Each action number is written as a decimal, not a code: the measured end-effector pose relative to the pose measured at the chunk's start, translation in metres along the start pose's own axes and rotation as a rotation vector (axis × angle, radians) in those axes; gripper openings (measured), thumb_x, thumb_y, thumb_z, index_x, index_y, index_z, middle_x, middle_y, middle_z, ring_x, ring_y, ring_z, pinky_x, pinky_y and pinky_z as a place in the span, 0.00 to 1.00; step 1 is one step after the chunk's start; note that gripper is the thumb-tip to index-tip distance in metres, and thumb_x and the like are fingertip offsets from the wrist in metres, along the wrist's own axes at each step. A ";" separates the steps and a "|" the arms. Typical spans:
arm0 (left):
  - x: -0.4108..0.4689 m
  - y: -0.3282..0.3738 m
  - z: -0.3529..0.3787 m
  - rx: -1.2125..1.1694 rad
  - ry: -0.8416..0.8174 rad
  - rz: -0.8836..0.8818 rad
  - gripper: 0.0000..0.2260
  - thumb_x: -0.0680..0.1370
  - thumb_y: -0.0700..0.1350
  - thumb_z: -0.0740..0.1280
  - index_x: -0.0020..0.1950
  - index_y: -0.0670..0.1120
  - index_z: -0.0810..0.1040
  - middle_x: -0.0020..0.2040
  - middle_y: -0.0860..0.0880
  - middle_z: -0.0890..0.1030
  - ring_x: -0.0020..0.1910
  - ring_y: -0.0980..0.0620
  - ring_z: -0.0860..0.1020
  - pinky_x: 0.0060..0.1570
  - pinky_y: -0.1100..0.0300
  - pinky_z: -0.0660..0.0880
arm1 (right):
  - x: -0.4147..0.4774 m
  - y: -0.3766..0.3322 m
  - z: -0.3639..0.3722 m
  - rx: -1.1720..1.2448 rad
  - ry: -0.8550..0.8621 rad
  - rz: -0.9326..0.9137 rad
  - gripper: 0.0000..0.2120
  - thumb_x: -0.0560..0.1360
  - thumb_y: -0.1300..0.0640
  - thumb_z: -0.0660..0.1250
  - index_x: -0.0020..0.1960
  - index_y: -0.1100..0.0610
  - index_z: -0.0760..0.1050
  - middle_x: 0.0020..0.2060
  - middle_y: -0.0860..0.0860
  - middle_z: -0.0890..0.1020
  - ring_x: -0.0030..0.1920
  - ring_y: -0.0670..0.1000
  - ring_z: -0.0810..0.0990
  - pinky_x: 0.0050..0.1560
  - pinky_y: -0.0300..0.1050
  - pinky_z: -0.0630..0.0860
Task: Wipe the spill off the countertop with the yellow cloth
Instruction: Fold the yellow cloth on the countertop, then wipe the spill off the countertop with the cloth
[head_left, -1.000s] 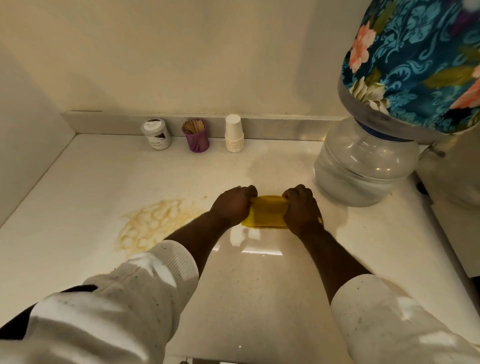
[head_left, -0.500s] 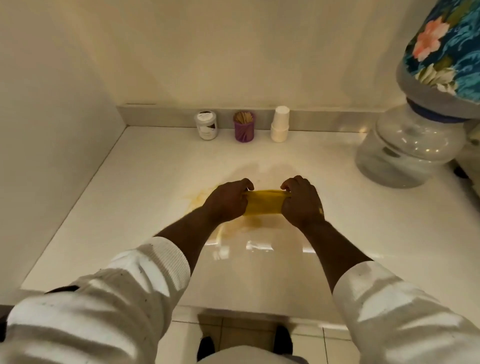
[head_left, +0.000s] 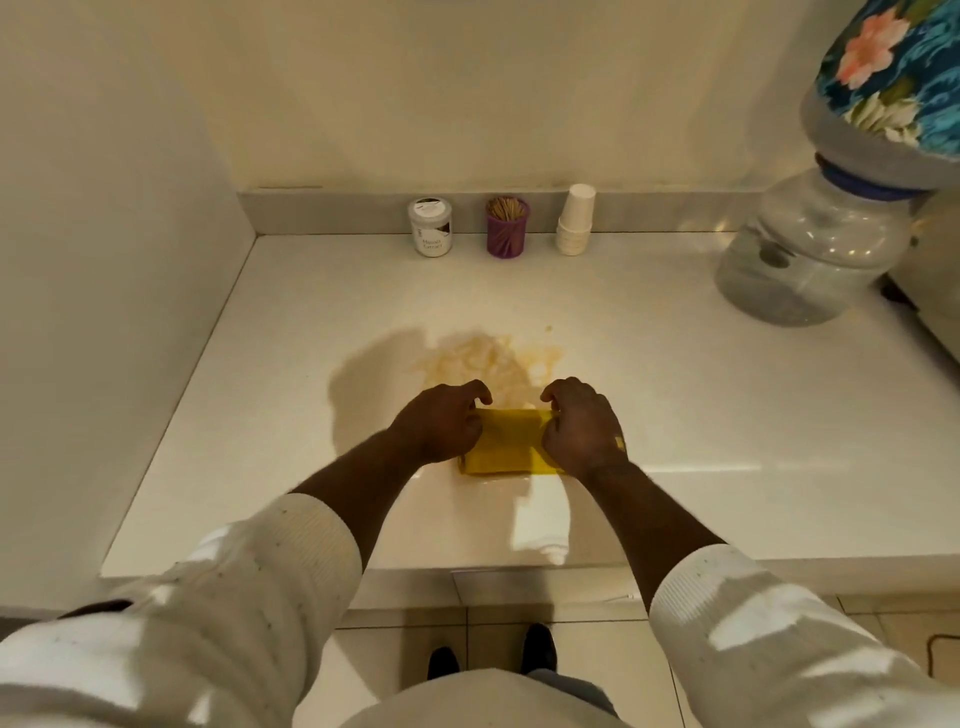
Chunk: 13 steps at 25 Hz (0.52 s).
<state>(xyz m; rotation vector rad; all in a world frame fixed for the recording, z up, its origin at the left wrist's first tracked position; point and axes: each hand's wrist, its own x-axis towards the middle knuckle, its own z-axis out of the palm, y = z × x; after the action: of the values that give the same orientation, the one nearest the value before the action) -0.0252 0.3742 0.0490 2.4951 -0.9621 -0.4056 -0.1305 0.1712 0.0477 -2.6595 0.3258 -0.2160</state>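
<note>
While my left hand (head_left: 441, 423) pinches one end of the yellow cloth (head_left: 509, 441) and my right hand (head_left: 582, 426) pinches the other end, the cloth lies folded and flat on the countertop (head_left: 727, 415), near the middle of its front edge. My fingers are curled tight on the cloth, not spread. Just past my hands, toward the back edge, I see the spill (head_left: 488, 361), a brown, bubbly patch. The cloth sits at its near side and may just touch it. I think the wiping has not really begun, because most of the spill is wet and in place. What is left is to push the cloth over all of it. Along the back edge stand a white jar (head_left: 430, 226), a purple toothpick holder (head_left: 507, 228) and stacked paper cups (head_left: 575, 221). A big water bottle (head_left: 810, 254) stands at the back right corner.
</note>
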 end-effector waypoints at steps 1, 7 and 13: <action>0.001 -0.001 0.004 0.036 -0.009 -0.009 0.14 0.78 0.48 0.62 0.64 0.54 0.73 0.56 0.50 0.83 0.53 0.45 0.80 0.48 0.54 0.74 | 0.000 0.000 0.005 -0.009 -0.005 0.022 0.20 0.66 0.67 0.67 0.58 0.60 0.80 0.53 0.58 0.83 0.53 0.62 0.79 0.54 0.55 0.75; 0.008 -0.014 0.026 0.148 0.036 -0.035 0.23 0.78 0.44 0.64 0.74 0.48 0.69 0.69 0.45 0.77 0.68 0.43 0.74 0.67 0.48 0.70 | 0.004 0.015 0.030 -0.075 -0.043 -0.001 0.28 0.69 0.65 0.69 0.69 0.62 0.74 0.64 0.61 0.79 0.63 0.64 0.77 0.64 0.58 0.73; 0.013 -0.031 0.039 0.269 0.001 -0.012 0.30 0.83 0.52 0.58 0.82 0.45 0.53 0.83 0.45 0.52 0.82 0.46 0.49 0.80 0.48 0.48 | 0.001 0.021 0.053 -0.172 -0.159 -0.014 0.32 0.81 0.51 0.61 0.81 0.59 0.56 0.81 0.58 0.58 0.81 0.59 0.53 0.79 0.61 0.48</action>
<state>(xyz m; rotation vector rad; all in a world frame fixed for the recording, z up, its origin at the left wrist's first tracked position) -0.0145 0.3747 -0.0012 2.7413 -1.0635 -0.2943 -0.1227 0.1750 -0.0087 -2.8268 0.2857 0.0212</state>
